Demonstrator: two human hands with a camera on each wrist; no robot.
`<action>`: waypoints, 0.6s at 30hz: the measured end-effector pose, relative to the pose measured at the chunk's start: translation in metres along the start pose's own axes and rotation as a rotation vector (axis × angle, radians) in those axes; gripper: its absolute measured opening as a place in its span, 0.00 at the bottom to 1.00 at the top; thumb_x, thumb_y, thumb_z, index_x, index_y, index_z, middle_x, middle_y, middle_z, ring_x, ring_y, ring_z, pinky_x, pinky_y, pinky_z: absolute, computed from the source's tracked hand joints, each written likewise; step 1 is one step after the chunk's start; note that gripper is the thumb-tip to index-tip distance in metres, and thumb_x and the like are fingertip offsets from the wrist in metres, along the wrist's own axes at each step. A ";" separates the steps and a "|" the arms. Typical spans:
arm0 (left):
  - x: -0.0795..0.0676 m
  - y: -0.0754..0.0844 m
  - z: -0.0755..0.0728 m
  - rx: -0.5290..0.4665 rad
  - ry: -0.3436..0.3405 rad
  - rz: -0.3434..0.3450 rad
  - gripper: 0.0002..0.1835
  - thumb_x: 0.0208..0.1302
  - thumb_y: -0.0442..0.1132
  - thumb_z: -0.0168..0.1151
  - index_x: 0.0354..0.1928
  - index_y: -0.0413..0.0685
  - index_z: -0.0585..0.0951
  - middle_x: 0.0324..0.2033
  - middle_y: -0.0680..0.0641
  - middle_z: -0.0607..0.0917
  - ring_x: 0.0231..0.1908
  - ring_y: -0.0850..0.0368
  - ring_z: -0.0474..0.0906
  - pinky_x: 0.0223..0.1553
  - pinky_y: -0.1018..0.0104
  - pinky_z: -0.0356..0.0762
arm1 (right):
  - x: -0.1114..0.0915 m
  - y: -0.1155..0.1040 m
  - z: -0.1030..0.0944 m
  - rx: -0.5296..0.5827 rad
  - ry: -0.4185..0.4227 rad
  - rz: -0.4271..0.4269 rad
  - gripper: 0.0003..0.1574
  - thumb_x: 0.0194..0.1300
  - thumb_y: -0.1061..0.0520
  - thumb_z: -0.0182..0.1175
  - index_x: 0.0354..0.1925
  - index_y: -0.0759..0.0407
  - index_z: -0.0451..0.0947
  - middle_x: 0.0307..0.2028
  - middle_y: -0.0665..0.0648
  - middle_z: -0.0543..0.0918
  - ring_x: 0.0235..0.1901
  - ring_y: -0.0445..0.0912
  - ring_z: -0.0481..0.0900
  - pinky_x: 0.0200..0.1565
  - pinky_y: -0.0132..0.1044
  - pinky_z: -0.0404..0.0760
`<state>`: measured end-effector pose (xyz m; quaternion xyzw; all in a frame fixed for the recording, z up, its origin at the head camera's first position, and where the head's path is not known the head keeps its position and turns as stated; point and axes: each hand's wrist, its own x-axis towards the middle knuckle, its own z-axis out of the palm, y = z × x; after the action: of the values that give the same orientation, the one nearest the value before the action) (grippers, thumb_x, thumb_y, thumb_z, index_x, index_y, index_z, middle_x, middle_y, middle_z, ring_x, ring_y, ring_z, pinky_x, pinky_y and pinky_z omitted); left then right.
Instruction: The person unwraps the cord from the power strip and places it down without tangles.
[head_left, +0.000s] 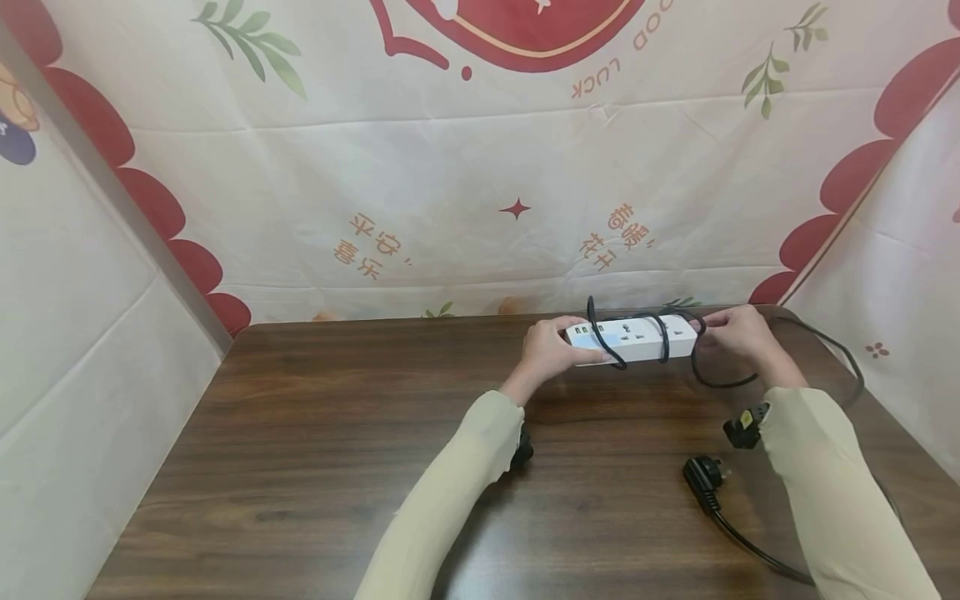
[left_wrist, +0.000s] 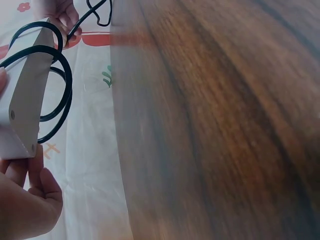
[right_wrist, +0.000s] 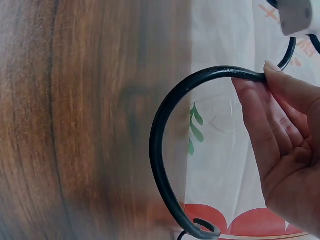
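- Power strip (head_left: 641, 346), white, with socket openings along its face and a row of small ports near one end: is sitting in the left hand's grip at the far edge of the desk (head_left: 300, 433), right of the middle.
- Black cord (right_wrist: 156, 135): is looping loosely around the power strip in several turns, then curving past its right end; more cord is running along the right side of the desk.
- Left hand (head_left: 551, 346): is gripping the left end of the power strip, thumb pressing along the near side, other fingers wrapping behind and around the end.
- Right hand (head_left: 742, 333): is pinching the black cord between thumb and fingers, just beside the power strip's right end.
- Black plug (head_left: 703, 479), metal pins showing: is lying on the desk near the right forearm, its lead disappearing under the right sleeve (head_left: 832, 475).
- Black object (head_left: 742, 429) with yellow label: is showing beside the right cuff, its kind unclear.
- Printed cloth (head_left: 450, 183), white with red scallops, leaves and lettering: is hanging behind the desk.
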<state>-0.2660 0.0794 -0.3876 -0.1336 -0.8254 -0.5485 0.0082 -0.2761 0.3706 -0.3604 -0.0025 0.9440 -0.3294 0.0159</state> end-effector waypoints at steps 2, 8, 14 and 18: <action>0.000 0.000 0.000 0.001 -0.003 -0.002 0.26 0.34 0.47 0.78 0.42 0.54 0.83 0.26 0.60 0.81 0.25 0.66 0.71 0.25 0.72 0.67 | -0.001 -0.001 -0.001 0.015 0.005 0.008 0.24 0.62 0.58 0.55 0.47 0.80 0.72 0.26 0.62 0.84 0.23 0.43 0.81 0.29 0.33 0.75; 0.000 -0.001 -0.002 0.004 -0.011 0.010 0.26 0.34 0.47 0.78 0.42 0.52 0.83 0.25 0.60 0.80 0.25 0.66 0.72 0.25 0.72 0.68 | 0.000 -0.004 -0.004 0.059 0.016 0.016 0.24 0.63 0.56 0.56 0.48 0.78 0.73 0.30 0.64 0.84 0.27 0.46 0.83 0.28 0.33 0.77; -0.001 -0.001 -0.003 0.016 -0.020 0.000 0.28 0.34 0.48 0.78 0.43 0.52 0.82 0.28 0.60 0.81 0.27 0.66 0.72 0.27 0.73 0.68 | 0.000 -0.003 -0.007 0.076 0.041 -0.011 0.24 0.64 0.55 0.55 0.48 0.76 0.74 0.37 0.69 0.82 0.25 0.40 0.82 0.28 0.33 0.78; -0.001 -0.003 -0.004 0.006 -0.024 -0.007 0.28 0.33 0.48 0.79 0.43 0.52 0.82 0.29 0.59 0.81 0.28 0.66 0.72 0.27 0.72 0.68 | -0.001 -0.004 -0.007 0.086 0.044 -0.004 0.29 0.63 0.50 0.56 0.49 0.76 0.73 0.38 0.70 0.81 0.25 0.39 0.82 0.28 0.31 0.78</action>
<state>-0.2660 0.0748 -0.3892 -0.1371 -0.8276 -0.5443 -0.0031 -0.2753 0.3722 -0.3525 0.0035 0.9291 -0.3699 -0.0055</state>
